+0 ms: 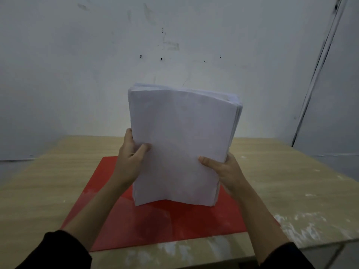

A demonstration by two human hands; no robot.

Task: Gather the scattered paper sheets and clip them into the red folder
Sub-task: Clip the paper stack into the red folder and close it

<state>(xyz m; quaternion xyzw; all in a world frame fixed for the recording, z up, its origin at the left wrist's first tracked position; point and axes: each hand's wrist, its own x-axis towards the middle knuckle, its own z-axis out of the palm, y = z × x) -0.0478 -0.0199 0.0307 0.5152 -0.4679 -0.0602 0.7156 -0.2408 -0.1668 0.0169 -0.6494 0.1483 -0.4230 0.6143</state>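
Black sleeves point(58, 249). The left hand point(130, 162) and right hand point(223, 169) curl their fingers point(143, 150) round a thick, white, slightly bowed paper stack point(180, 142). It stands upright between them, on the red folder point(155, 224) below.

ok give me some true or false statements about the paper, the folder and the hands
1. The left hand and right hand both grip the paper stack, which is held upright. True.
2. The red folder leans against the wall. False: it lies flat on the table.
3. The stack is clipped inside the folder. False: it is in the hands, above the folder.
4. Both thumbs press on the stack's near face. True.
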